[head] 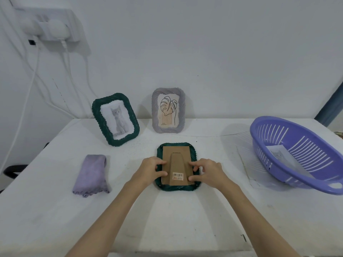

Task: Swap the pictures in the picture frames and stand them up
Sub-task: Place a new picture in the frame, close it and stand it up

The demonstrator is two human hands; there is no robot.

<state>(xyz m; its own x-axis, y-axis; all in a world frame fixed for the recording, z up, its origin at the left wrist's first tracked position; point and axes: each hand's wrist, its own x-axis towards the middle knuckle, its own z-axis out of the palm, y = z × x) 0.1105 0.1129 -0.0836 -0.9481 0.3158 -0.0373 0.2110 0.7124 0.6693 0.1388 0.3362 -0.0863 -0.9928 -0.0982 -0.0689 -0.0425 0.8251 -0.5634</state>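
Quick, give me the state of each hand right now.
Left hand: fingers curled on the left edge of the face-down green frame, on its cardboard back.
Right hand: fingers curled on the frame's right edge.

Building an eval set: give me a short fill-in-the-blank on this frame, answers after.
1. The picture in the standing green frame shows a ____.
2. The frame under both hands lies face ____ on the table.
3. The folded purple cloth lies on the person's ____ side.
4. The sheet of paper near the right edge lies inside the purple ____.

Missing words: cat; down; left; basket
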